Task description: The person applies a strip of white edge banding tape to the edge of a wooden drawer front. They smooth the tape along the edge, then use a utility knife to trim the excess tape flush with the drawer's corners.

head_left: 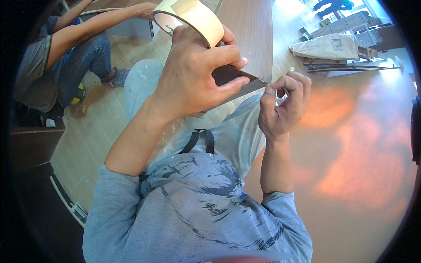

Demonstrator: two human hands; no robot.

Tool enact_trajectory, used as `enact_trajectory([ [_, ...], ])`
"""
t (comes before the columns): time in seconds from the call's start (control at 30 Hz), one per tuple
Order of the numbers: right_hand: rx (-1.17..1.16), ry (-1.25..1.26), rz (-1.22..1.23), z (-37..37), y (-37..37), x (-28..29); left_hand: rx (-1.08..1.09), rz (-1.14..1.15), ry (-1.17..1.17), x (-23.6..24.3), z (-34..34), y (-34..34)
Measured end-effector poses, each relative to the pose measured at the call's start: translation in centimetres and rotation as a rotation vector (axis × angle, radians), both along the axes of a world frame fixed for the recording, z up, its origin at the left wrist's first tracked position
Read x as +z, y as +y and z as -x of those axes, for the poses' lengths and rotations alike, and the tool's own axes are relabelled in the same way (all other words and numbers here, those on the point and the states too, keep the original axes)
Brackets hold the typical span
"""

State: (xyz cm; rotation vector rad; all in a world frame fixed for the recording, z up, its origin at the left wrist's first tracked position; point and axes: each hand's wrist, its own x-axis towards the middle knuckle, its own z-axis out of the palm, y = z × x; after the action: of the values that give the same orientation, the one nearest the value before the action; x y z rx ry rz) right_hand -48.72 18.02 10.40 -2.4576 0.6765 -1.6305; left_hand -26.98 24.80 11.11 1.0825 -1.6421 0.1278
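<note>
My left hand (197, 65) is closed with a wide roll of cream masking tape (208, 26) hooked over its fingers. Between its thumb and fingertips it also grips a thin dark brown strip (230, 74), which narrows toward the right. Close to the strip's tip, my right hand (285, 103) pinches thumb and forefinger together; whatever lies in that pinch is too small to make out. Behind both hands stretches a long wood-grain board (252, 39), its near end partly hidden by my left hand.
At the left a co-worker (83, 61) crouches, one arm reaching toward a pale panel (129, 28). A large brown sheet (351, 144) fills the right side. Beyond it lie a paper sack (326, 47) and a ladder (340, 25). Another person (333, 6) is far back.
</note>
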Motion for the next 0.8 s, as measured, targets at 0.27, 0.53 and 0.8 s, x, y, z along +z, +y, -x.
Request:
enact_trajectory([
  [0.27,0.082,-0.034,-0.332,2.8,2.7,-0.1,0.056,0.018,-0.029,0.6,0.5,-0.1],
  [0.53,0.038,0.067,-0.433,4.2,3.3,0.4,0.173,0.016,-0.203,2.2,1.6,-0.3],
  [0.8,0.120,-0.063,-0.435,3.7,3.2,-0.2,-0.036,-0.301,-0.072,4.9,1.6,-0.9],
])
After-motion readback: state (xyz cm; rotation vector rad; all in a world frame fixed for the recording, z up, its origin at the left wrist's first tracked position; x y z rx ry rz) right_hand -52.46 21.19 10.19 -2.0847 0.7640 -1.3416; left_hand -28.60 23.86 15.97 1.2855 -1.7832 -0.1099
